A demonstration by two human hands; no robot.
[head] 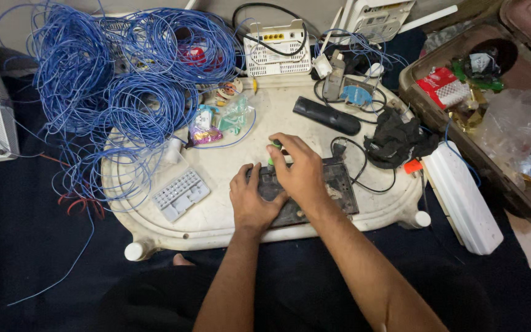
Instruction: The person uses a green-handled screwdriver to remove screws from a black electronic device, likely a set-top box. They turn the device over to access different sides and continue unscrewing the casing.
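Dark and flat, a worn circuit board (314, 190) lies near the front edge of an off-white oval table (228, 169), and both hands rest on it in the head camera's single view. The left hand (252, 200) lies palm-down on the board's left end, fingers (244, 176) spread a little and pressing flat rather than gripping. The right hand (299, 169) crosses over it, fingers curled narrowly around a small green-tipped tool (276, 146) whose tip shows just beyond the knuckles at the board's far edge. A thin black cable (364, 166) loops from the board's right corner toward a bundle of black cloth (396, 142). Just beyond the hands lies a black remote control (327, 115), and further back stands a white router (276, 52). To the left of the hands sits a grey keypad part (180, 193), with small clear packets (219, 123) behind it. Tangled coils of blue wire (118, 86) cover the table's left side and spill onto the dark floor. A white power strip (462, 197) lies to the right, beside an open brown case (493, 110).
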